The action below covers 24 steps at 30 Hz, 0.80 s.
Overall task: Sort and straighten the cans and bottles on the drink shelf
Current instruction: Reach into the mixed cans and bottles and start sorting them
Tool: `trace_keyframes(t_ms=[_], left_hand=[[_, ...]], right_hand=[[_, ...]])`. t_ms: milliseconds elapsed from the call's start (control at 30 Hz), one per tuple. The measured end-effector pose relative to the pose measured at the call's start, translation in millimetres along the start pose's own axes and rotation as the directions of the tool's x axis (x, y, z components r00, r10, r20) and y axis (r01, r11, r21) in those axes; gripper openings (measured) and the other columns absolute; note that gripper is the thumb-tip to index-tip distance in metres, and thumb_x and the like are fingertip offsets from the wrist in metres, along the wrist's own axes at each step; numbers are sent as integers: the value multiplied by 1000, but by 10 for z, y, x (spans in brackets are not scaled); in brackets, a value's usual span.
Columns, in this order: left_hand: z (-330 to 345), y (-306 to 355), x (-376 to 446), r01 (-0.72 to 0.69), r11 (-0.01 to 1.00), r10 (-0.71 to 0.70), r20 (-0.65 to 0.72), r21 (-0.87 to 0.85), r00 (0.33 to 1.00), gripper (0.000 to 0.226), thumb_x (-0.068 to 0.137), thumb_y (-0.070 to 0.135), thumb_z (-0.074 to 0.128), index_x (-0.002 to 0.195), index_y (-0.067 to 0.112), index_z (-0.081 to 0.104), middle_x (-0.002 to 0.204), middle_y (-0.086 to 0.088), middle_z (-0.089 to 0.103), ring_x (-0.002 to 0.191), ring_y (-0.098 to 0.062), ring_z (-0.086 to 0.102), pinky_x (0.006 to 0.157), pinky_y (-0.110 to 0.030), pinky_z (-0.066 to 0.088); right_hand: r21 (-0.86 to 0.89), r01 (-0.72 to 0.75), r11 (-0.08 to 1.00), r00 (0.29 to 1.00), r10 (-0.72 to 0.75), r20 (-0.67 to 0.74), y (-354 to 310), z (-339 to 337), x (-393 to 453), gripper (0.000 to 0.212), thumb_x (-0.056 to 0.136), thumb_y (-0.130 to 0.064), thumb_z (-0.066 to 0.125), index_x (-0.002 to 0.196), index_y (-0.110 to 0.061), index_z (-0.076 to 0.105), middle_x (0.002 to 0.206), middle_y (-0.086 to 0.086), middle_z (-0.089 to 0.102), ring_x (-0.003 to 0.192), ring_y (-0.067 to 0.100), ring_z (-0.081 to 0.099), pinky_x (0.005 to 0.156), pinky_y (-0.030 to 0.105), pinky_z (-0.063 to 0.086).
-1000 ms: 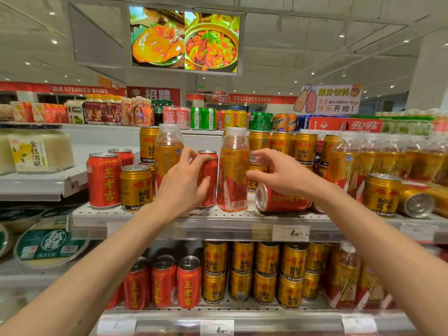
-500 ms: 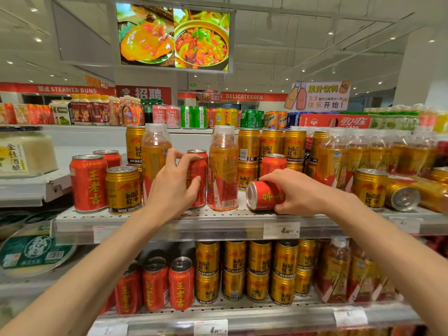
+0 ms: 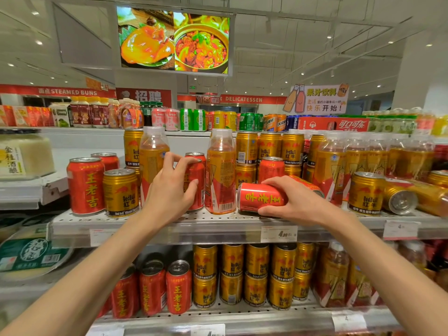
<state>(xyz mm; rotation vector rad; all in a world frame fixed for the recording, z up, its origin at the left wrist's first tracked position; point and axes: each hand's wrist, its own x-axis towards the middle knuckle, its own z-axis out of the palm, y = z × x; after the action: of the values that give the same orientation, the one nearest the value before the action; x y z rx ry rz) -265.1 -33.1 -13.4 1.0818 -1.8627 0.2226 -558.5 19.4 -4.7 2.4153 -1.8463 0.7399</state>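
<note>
- Cans on the lower shelf (image 3: 218, 321) sit nearest me: three red ones (image 3: 179, 287) upright at left, gold ones (image 3: 257, 275) stacked beside them.
- My right hand (image 3: 294, 202) has its grip clamped around a red can (image 3: 260, 197) lying on its side on the upper shelf (image 3: 169, 226).
- My left hand (image 3: 169, 190) has its grip wrapped around an upright red can (image 3: 197, 175), between two orange bottles (image 3: 220, 170).
- Farther right, a gold can (image 3: 400, 200) lies tipped over beside an upright gold one (image 3: 366, 192).
- Behind, more gold cans stand in stacked rows.
</note>
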Motion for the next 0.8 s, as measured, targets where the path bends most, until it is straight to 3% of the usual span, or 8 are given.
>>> trace_keyframes(t_ms=[100,200,367,600,800], left_hand=[[7,7,-3,-3,1000,3,-1,1,1000,45,95,29,63,137,22,48,126,-3,40,90,-20,59,78,-38,61],[6,5,-6,1,1000,-1,-1,-10,1000,45,96,29,63,137,22,48,127,-2,39,92,-19,59,78,-38,61],[8,2,-20,2,1000,-2,3,-23,1000,45,96,29,62,137,22,47,127,-2,38,95,-21,60,79,-40,62],[5,7,-13,0,999,-1,-5,-48,1000,44,96,27,63,137,22,48,126,-1,38,92,-17,56,80,-40,62],[8,-12,-10,-13,995,14,10,-94,1000,44,96,26,62,137,21,48,125,-1,37,99,-19,58,85,-40,61]], right_hand=[[70,-26,997,1000,26,0,3,38,-72,79,83,-49,75,150,-35,36,130,-3,47,116,15,53,103,35,48],[197,-39,980,997,51,-55,14,70,-115,80,78,-42,83,146,-35,41,130,-5,48,115,12,54,101,35,51],[505,-28,863,974,138,-182,-45,-57,-64,76,71,-37,89,134,-37,46,124,-14,55,99,-1,61,70,14,53],[586,6,810,965,148,-215,-193,38,173,74,78,-34,85,140,-30,46,119,-15,57,104,-7,54,80,14,44],[577,16,817,961,146,-235,-235,125,201,72,82,-37,81,144,-31,46,125,-11,56,117,11,55,93,27,47]])
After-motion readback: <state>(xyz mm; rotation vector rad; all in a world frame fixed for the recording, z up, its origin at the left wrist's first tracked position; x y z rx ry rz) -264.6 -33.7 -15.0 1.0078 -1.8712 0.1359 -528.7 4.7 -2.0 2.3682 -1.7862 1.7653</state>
